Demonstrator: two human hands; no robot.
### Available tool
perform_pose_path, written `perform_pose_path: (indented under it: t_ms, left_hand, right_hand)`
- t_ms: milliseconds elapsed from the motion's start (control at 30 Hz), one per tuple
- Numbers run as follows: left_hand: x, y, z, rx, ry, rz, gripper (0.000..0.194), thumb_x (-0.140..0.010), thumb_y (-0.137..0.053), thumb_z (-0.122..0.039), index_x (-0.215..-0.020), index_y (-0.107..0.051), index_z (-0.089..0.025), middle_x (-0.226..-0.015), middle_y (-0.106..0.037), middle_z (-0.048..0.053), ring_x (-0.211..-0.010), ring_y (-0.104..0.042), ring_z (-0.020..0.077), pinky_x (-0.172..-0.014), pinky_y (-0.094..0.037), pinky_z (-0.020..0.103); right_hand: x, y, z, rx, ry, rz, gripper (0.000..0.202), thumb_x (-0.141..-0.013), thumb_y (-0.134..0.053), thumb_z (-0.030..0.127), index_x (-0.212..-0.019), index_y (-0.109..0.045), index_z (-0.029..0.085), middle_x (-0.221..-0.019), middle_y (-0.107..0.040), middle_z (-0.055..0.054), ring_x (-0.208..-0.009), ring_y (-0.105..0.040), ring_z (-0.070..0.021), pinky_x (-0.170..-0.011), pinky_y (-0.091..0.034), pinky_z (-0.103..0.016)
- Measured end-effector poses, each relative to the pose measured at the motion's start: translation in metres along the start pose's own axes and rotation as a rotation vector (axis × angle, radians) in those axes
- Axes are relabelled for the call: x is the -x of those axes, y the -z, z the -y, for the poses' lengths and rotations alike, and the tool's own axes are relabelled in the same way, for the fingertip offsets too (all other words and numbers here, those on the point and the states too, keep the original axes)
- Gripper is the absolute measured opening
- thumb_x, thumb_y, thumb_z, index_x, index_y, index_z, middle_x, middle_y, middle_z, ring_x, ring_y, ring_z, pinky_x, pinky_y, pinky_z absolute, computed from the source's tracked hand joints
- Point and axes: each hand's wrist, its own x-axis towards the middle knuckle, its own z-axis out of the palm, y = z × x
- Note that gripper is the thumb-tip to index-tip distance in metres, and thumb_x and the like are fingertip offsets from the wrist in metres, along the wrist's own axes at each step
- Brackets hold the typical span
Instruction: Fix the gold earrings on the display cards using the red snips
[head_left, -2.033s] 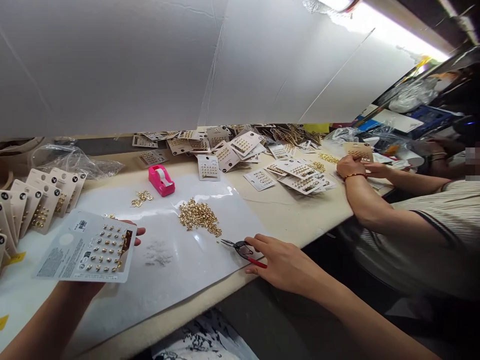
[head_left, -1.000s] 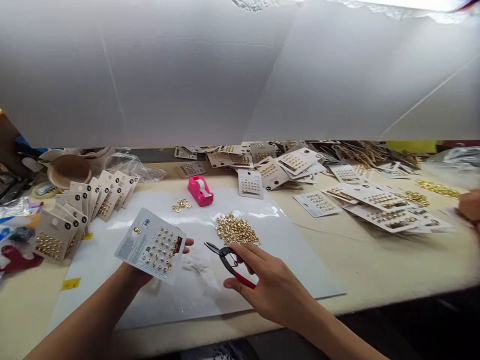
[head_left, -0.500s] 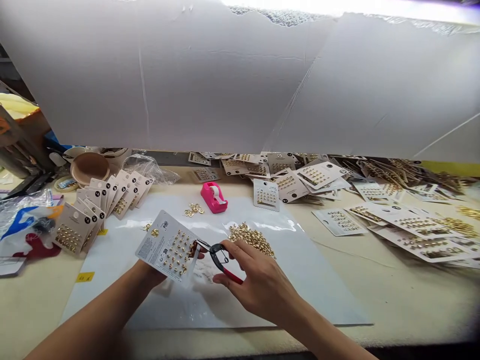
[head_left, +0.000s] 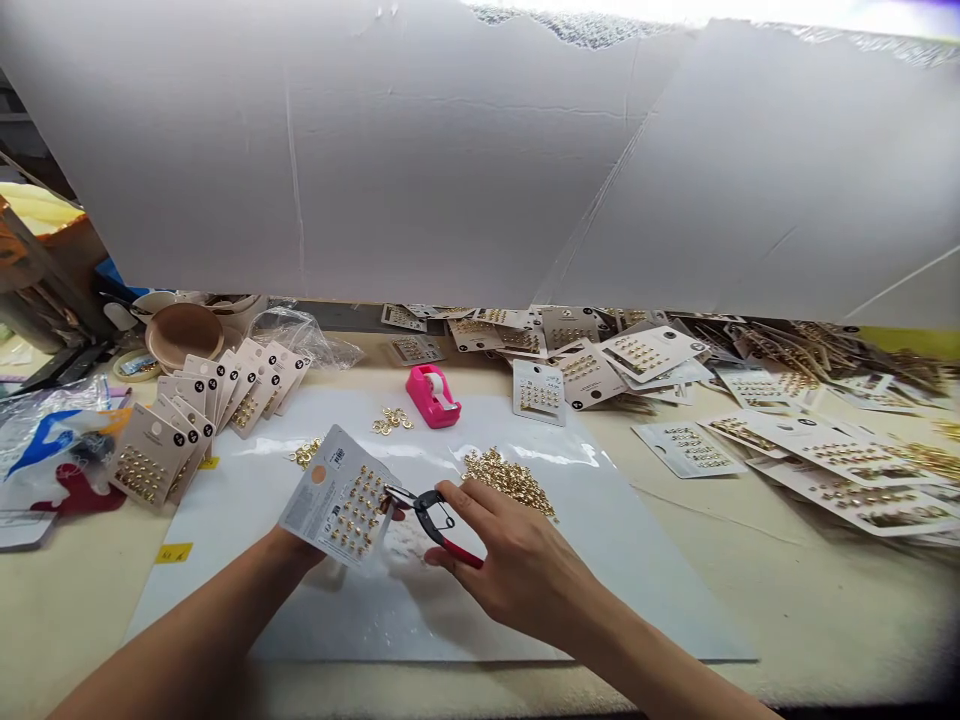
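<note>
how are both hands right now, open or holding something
Left hand: holding a card of gold-coloured pieces, mostly hidden behind it.
Right hand: closed on red-handled pliers, tips at the card's edge.

I saw a pale grey, rectangular printed card [head_left: 341,512] set with rows of gold-coloured metal studs, tilted in the left hand [head_left: 298,550]. Black metal pliers [head_left: 425,504] with a red handle slanted from the right hand [head_left: 519,540], tips at the card's studded end.
</note>
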Motion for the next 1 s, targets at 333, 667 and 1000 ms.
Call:
perform_pose_path:
  t_ms: [333, 667, 1000]
  left_hand:
    - [0.002, 0.010, 0.002, -0.021, 0.045, -0.023, 0.038, -0.067, -0.068, -0.045, -0.089, -0.069, -0.014, -0.081, -0.073, 0.013, -0.089, -0.067, 0.0368, -0.086, -0.044, 0.052]
    - [0.001, -0.002, -0.007, 0.057, 0.085, -0.095, 0.026, -0.077, -0.059, -0.036, -0.086, -0.068, -0.014, -0.087, -0.074, 0.013, -0.091, -0.067, 0.0333, -0.084, -0.050, 0.046]
    - [0.000, -0.005, -0.023, 0.033, 0.037, -0.246, 0.025, -0.073, -0.061, -0.038, -0.080, -0.069, -0.016, -0.081, -0.075, 0.008, -0.077, -0.069, 0.0299, -0.065, -0.057, 0.036]
  right_hand:
    - [-0.007, -0.003, 0.006, 0.078, -0.001, 0.001, 0.043, -0.082, -0.056, 0.037, -0.118, -0.049, 0.015, -0.094, -0.062, -0.014, -0.074, -0.059, -0.0236, -0.060, -0.048, -0.035]
    - [0.028, 0.024, -0.088, 0.204, -0.525, 0.037, 0.054, -0.082, -0.047, 0.052, -0.120, -0.048, 0.013, -0.111, -0.056, -0.017, -0.092, -0.060, -0.0313, -0.072, -0.050, -0.043]
    - [0.056, 0.016, -0.165, 0.381, -0.757, 0.167, 0.057, -0.083, -0.038, 0.058, -0.113, -0.053, 0.011, -0.111, -0.057, -0.019, -0.104, -0.053, -0.0333, -0.078, -0.045, -0.042]
